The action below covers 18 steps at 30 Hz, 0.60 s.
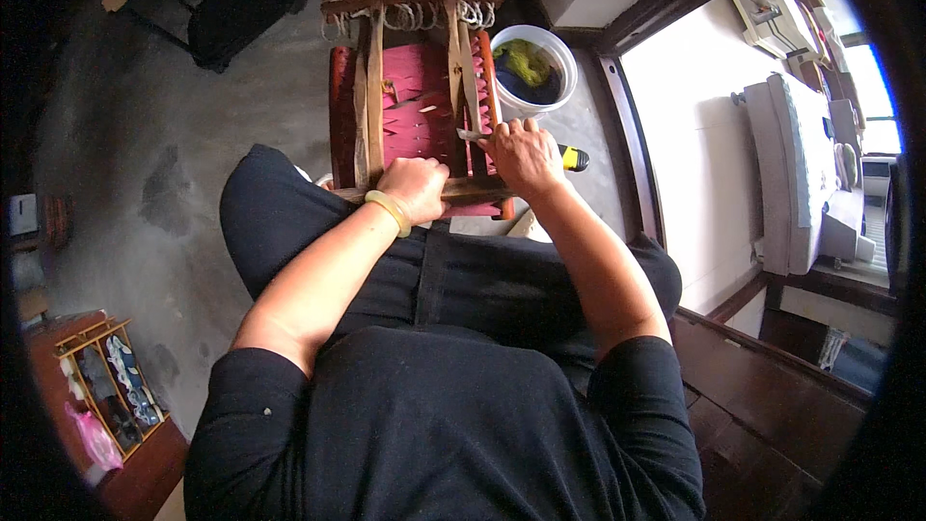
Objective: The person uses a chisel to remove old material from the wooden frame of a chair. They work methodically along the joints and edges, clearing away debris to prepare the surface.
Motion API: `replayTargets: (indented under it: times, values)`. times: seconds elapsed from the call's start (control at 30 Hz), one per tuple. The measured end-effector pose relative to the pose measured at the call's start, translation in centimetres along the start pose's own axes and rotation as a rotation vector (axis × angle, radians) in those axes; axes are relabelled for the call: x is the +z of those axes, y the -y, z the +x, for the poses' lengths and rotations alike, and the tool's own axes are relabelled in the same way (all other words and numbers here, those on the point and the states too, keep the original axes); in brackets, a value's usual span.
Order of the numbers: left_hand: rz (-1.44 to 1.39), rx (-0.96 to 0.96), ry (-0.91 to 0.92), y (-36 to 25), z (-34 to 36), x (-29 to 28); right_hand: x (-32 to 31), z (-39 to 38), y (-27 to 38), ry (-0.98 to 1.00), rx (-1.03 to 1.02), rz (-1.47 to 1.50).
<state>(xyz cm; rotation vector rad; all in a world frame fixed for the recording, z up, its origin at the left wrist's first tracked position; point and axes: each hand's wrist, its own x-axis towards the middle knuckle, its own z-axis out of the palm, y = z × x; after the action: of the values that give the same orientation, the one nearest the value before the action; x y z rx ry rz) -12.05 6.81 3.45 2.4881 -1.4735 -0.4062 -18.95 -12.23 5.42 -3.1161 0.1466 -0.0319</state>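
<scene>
A wooden stool frame [371, 87] with a red woven seat [415, 101] lies tipped against my knees. My left hand [417, 188], with a yellow bangle at the wrist, is closed around the nearest wooden rail. My right hand [526, 154] grips a utility knife with a yellow and black handle [574, 158]; its blade [470, 135] points left into the red weave by the right rail. Cut ends of red strips stick up in the middle of the seat.
A white bucket [567, 63] holding green and dark material stands just right of the stool. A dark wooden door frame [637, 154] runs along the right. A black bag [236, 5] lies at the far left, and a shoe rack [111, 381] stands lower left.
</scene>
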Motion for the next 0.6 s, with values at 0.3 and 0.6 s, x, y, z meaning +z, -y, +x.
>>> replayTargets:
  times: [0.3, 0.6]
  values:
    - [-0.009, 0.006, -0.013, 0.3, -0.1, 0.0, -0.4, -3.5, -0.5, 0.017, -0.182, 0.056]
    - [-0.014, -0.004, -0.003, 0.7, -0.2, 0.5, -0.6, -3.4, -0.8, 0.014, -0.219, 0.133]
